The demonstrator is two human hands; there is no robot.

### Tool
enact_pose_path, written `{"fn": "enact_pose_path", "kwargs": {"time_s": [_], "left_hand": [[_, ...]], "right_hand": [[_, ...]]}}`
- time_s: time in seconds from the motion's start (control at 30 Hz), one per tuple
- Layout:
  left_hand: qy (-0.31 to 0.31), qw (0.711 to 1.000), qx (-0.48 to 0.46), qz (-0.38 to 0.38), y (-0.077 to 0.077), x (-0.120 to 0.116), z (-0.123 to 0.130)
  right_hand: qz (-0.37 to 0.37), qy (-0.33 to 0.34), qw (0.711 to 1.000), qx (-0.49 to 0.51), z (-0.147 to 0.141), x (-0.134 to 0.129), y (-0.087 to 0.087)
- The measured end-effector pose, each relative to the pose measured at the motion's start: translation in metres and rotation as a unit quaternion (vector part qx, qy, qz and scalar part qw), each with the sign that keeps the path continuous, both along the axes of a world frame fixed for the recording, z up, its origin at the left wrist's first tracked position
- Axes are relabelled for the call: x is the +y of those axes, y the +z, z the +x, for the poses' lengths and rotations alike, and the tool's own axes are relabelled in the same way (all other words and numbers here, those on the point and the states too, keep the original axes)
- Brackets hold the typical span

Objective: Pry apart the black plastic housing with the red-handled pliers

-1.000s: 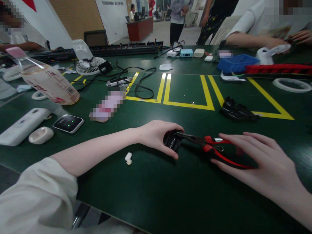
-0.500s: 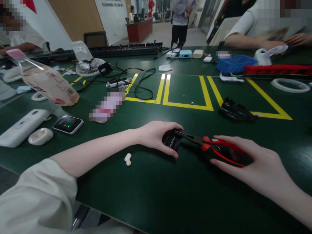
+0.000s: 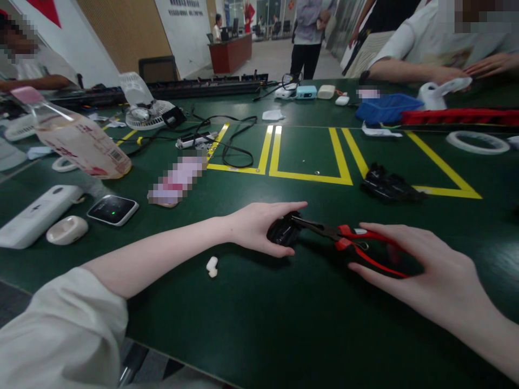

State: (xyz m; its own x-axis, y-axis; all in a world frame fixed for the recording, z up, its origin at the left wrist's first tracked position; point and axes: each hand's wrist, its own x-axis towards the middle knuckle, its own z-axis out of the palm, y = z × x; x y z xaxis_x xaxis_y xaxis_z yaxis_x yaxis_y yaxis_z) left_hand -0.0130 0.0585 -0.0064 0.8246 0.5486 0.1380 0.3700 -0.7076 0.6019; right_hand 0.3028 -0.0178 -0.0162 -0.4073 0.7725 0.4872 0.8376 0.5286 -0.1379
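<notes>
The left hand (image 3: 259,226) keeps its grip around a black plastic part (image 3: 281,232), which sits in the crook between thumb and index finger, just above the green desk (image 3: 251,324). What has just changed is the index finger: a moment ago it curled over the part's upper edge, and now it reaches out nearly straight past it, with the thumb spread below. That leaves the side facing the tool less covered, and I judge that the part is now steadied more by the crook of the hand than by the fingertips. The remaining fingers are hidden behind.

The right hand (image 3: 438,254) is closed loosely around the red handles of the long-nose pliers (image 3: 330,232), whose handles stand apart inside its grip. The nose still meets the part's upper right edge, so the work there goes on; whether its tips pinch anything is too small to tell.

A cluster of black pieces (image 3: 387,185) lies beyond the pliers, at a corner of a yellow tape outline (image 3: 446,192). A small white object (image 3: 211,267), possibly an earbud, lies near the left forearm.
</notes>
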Motion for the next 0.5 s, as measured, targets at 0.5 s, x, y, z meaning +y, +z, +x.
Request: {"fn": "enact_pose_path", "kwargs": {"time_s": [0.5], "left_hand": [[0.064, 0.994, -0.019, 0.089, -0.0036, 0.0011, -0.0027]], "right_hand": [[0.079, 0.021, 0.995, -0.054, 0.0038, 0.0048, 0.0054]]}}
